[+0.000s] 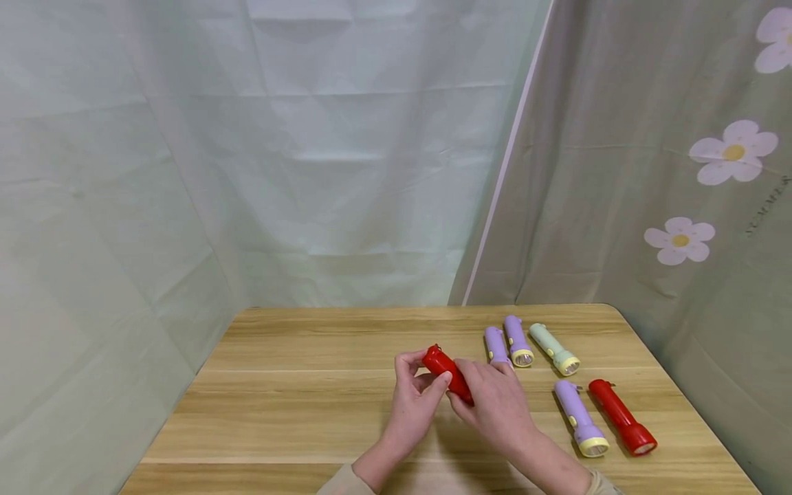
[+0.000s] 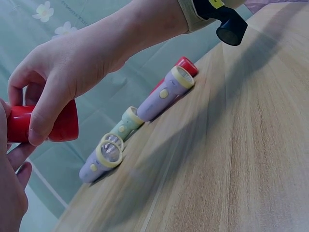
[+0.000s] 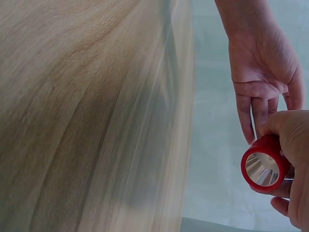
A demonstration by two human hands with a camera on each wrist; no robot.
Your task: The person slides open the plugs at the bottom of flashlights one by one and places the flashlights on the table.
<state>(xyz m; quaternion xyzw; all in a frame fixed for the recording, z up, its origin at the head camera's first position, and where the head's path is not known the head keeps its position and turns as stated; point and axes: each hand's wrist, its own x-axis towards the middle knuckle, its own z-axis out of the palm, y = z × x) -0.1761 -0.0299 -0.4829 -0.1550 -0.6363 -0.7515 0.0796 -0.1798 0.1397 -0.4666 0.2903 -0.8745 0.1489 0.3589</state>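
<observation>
Both hands hold a red flashlight above the middle of the table, its tail end tilted up and to the left. My left hand pinches it near the tail, thumb in front and fingers behind. Around the head end curls my right hand, covering that part in the head view. In the right wrist view the shiny reflector faces the camera. Just beyond the right hand, a purple flashlight lies partly hidden by it.
On the table's right side lie a second purple flashlight, a mint green flashlight, another purple one with a yellow rim and a second red flashlight. The wooden table meets hanging curtains at the back.
</observation>
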